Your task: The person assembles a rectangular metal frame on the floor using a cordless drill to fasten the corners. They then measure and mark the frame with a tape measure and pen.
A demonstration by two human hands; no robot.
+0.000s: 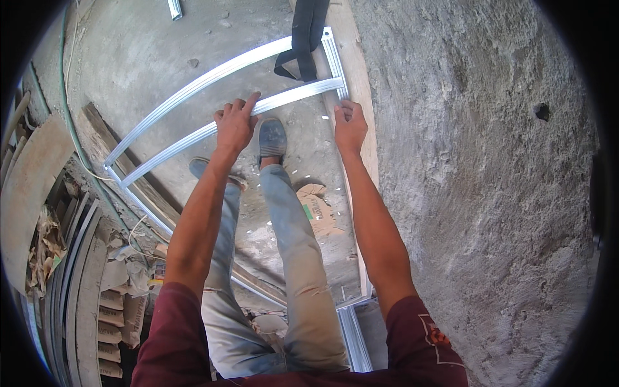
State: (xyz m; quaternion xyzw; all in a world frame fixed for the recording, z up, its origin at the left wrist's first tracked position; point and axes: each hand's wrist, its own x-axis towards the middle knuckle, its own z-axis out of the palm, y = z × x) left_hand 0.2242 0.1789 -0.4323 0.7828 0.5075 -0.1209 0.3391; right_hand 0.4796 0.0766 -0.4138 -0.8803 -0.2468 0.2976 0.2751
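A frame of silvery, ribbed metal channels lies in front of me, with an outer rail and a nearer crossbar. My left hand is closed over the crossbar left of its middle, fingers on the far side. At the right, a short side rail meets the crossbar's end. Just below that joint my right hand has its fingers bent and closed on the side rail; the fingertips are partly hidden. A black strap hangs over the frame's far right corner.
Wooden boards lie along the right and left sides. A rough grey wall rises at right. Torn brown cardboard and white scraps lie near my feet. At left are a green hose and stacked planks.
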